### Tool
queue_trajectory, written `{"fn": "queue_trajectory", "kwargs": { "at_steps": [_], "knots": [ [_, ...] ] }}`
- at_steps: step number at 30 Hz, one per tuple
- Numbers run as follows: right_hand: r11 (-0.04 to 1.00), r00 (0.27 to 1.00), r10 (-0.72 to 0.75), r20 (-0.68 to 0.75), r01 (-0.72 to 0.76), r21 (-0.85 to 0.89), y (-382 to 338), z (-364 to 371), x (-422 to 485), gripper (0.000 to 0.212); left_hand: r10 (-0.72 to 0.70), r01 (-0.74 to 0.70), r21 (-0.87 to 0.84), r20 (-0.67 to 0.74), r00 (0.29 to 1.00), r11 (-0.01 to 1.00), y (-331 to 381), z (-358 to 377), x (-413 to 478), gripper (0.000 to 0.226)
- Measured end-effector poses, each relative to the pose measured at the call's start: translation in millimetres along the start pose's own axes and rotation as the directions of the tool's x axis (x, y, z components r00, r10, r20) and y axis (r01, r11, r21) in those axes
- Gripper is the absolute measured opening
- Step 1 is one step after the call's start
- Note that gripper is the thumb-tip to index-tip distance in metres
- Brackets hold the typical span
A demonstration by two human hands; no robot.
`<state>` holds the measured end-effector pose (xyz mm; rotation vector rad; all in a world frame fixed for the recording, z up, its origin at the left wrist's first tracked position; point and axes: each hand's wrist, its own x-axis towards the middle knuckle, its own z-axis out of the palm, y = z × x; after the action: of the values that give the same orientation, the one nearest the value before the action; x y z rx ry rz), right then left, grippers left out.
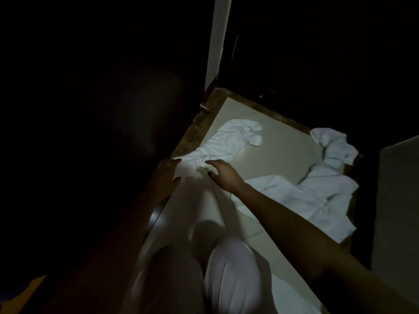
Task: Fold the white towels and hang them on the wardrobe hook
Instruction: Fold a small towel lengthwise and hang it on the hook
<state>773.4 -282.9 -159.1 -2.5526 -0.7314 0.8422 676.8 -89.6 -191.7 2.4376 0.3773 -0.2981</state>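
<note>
A crumpled white towel [231, 141] lies on the pale tiled floor [278, 141] beside the dark wardrobe [90, 109] on the left. My left hand [166, 172] grips its near edge at the left. My right hand [221, 174] pinches the same edge a little to the right. A second white towel [301, 198] lies spread and rumpled on the floor at the right, under my right forearm. A third, bunched towel [333, 146] sits against the far right wall. No hook is visible in the dark.
The room is very dark. A brown skirting strip [195, 132] runs along the wardrobe base and the far wall. A pale wall panel [396, 200] stands at the right. My knees in light trousers [231, 275] are at the bottom.
</note>
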Motion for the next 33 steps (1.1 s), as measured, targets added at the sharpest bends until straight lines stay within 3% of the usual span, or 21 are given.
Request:
{"fn": "queue_trajectory", "kwargs": {
  "at_steps": [5,9,14,17,20,23,27,33],
  "knots": [
    [0.991,0.988,-0.099,-0.115,0.108,0.077,51,91,101,0.036,0.005,-0.004,0.009,-0.056,0.998,1.0,-92,88,72,0.061],
    [0.972,0.967,-0.154,-0.205,0.185,0.143,70,159,161,0.03,0.088,-0.088,-0.003,-0.069,0.994,0.996,-139,147,108,0.057],
    [0.956,0.94,-0.293,-0.173,0.29,-0.039,95,216,204,0.049,0.086,-0.09,-0.038,-0.096,0.992,0.995,-189,183,135,0.053],
    [0.932,0.893,-0.363,-0.268,0.343,-0.119,107,235,213,0.029,0.091,-0.081,0.07,-0.154,0.984,0.994,-203,197,140,0.056],
    [0.93,0.875,-0.361,-0.323,0.363,-0.057,101,232,211,0.008,0.153,-0.143,0.063,-0.187,0.97,0.988,-193,198,140,0.04],
    [0.924,0.915,-0.124,-0.385,0.247,0.29,87,207,205,0.011,0.116,-0.139,-0.113,-0.196,0.974,0.984,-173,176,140,0.029],
    [0.842,0.924,0.025,-0.382,0.186,0.506,67,141,169,0.017,-0.05,-0.096,-0.563,-0.239,0.97,0.821,-125,121,132,0.024],
    [0.74,0.908,0.106,-0.404,0.199,0.643,26,18,80,0.019,0.025,-0.129,-0.736,-0.15,0.988,0.664,-15,12,89,0.028]
  ]
}}
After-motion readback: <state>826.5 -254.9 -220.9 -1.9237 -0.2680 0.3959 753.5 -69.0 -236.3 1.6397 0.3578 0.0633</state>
